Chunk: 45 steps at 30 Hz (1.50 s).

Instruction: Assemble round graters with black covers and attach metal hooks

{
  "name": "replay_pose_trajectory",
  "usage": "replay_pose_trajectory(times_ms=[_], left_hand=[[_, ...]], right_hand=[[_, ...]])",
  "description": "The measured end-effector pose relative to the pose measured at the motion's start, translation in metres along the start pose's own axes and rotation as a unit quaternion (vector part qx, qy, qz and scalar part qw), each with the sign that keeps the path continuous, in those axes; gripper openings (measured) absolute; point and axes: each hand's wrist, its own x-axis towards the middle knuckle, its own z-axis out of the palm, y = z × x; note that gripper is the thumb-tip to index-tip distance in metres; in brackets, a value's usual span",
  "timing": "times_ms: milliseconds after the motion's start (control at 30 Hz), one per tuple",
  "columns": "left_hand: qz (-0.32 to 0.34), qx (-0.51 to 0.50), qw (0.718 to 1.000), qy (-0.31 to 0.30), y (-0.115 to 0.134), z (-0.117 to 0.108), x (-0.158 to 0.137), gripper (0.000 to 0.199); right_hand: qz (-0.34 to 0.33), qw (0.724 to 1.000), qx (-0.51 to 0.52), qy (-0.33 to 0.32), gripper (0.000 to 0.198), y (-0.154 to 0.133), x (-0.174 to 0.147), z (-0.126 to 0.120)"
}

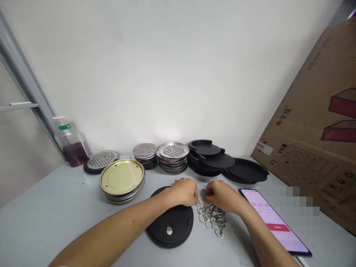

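Observation:
My left hand (pixel 185 191) reaches over a round black disc (pixel 172 226) with a silver dot on it. Its fingers are closed, and a small metal ring (pixel 197 204) shows at the fingertips. My right hand (pixel 221 193) is curled with thumb and fingers together at the top of a loose pile of metal rings (pixel 213 217). Whatever lies between its fingertips is hidden. The two hands are a short gap apart, with the pile just below them and the black disc to its left.
Behind stand stacks of gold lids (pixel 122 178), grater discs (pixel 174 152), patterned discs (pixel 144 150) and black trays (pixel 214 159). A grey perforated disc (pixel 102 159) and a bottle (pixel 73 150) are at left. A phone (pixel 274 222) and cardboard box (pixel 314 129) are at right.

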Motion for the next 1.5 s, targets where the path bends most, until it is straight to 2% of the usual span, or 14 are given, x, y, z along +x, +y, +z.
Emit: replay_pose_trajectory(times_ms=[100,200,367,433,567,633,800,867,967,1067,1233,1367,1433,1500], left_hand=[[0.002,0.012,1.000,-0.014,0.003,0.001,0.000,0.002],[0.012,0.028,0.999,-0.011,0.009,0.003,0.000,0.006],[0.013,0.036,0.999,0.019,0.013,-0.001,-0.007,0.023],[0.014,0.019,0.999,0.045,0.006,-0.008,-0.014,0.029],[0.019,-0.051,0.993,0.109,-0.015,-0.023,-0.035,0.016],[0.019,-0.084,0.987,0.134,-0.025,-0.028,-0.048,0.017],[-0.012,-0.182,0.973,0.142,-0.043,-0.032,-0.082,0.020],[-0.038,-0.223,0.964,0.138,-0.048,-0.033,-0.091,0.020],[-0.053,-0.274,0.951,0.129,-0.053,-0.034,-0.098,0.020],[-0.044,-0.305,0.943,0.127,-0.054,-0.036,-0.101,0.021],[-0.021,-0.345,0.931,0.116,-0.053,-0.033,-0.099,0.036],[-0.046,-0.430,0.894,0.117,-0.055,-0.030,-0.099,0.039],[-0.045,-0.439,0.891,0.106,-0.056,-0.029,-0.101,0.036],[-0.036,-0.421,0.901,0.096,-0.056,-0.027,-0.105,0.033]], right_hand=[[-0.006,1.000,-0.003,-0.009,0.011,-0.003,-0.001,0.002],[-0.017,1.000,-0.011,-0.013,0.015,-0.005,-0.002,0.004],[-0.026,0.999,-0.023,-0.004,0.019,-0.009,-0.002,0.009],[-0.027,0.999,-0.025,0.008,0.022,-0.011,-0.002,0.012],[-0.024,0.999,-0.025,0.023,0.028,-0.016,-0.002,0.016],[-0.023,0.999,-0.022,0.023,0.029,-0.020,-0.002,0.019],[-0.027,0.999,-0.011,0.032,0.022,-0.027,-0.002,0.024],[-0.040,0.998,0.018,0.045,0.019,-0.028,-0.002,0.022],[-0.079,0.987,0.134,0.051,0.017,-0.034,-0.002,0.012],[-0.110,0.959,0.256,0.050,0.009,-0.047,-0.001,-0.001],[-0.140,0.914,0.378,0.036,0.012,-0.076,0.006,-0.009],[-0.150,0.900,0.403,0.066,0.012,-0.085,0.007,0.005],[-0.153,0.906,0.384,0.096,0.010,-0.085,0.002,0.014],[-0.165,0.908,0.366,0.118,0.007,-0.084,-0.004,0.022]])
